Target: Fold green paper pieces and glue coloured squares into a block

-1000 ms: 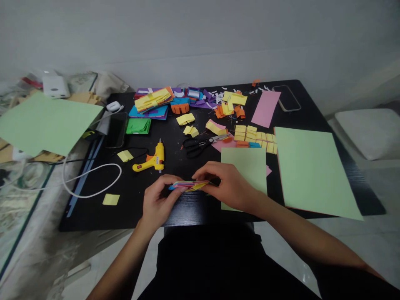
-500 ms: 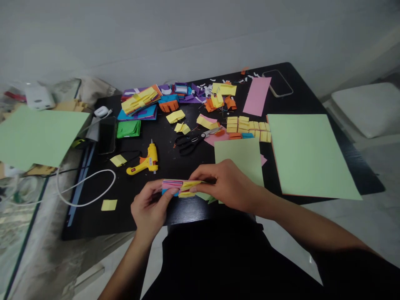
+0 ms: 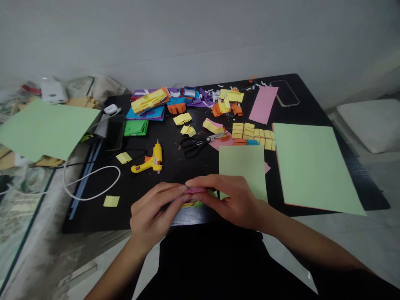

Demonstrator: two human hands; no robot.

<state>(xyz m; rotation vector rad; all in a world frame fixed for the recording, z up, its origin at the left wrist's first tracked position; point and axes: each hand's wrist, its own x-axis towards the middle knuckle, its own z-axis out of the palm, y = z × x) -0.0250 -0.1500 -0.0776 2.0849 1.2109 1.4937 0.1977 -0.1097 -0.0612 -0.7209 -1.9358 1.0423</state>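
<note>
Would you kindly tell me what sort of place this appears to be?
It looks like a paper-craft workspace, perhaps at home: a black table holds a yellow glue gun, black-handled scissors and a stack of folded yellow papers.

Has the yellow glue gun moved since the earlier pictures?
No. Against the green folded paper beyond it, the yellow glue gun lies in the same place, pointing the same way.
</note>
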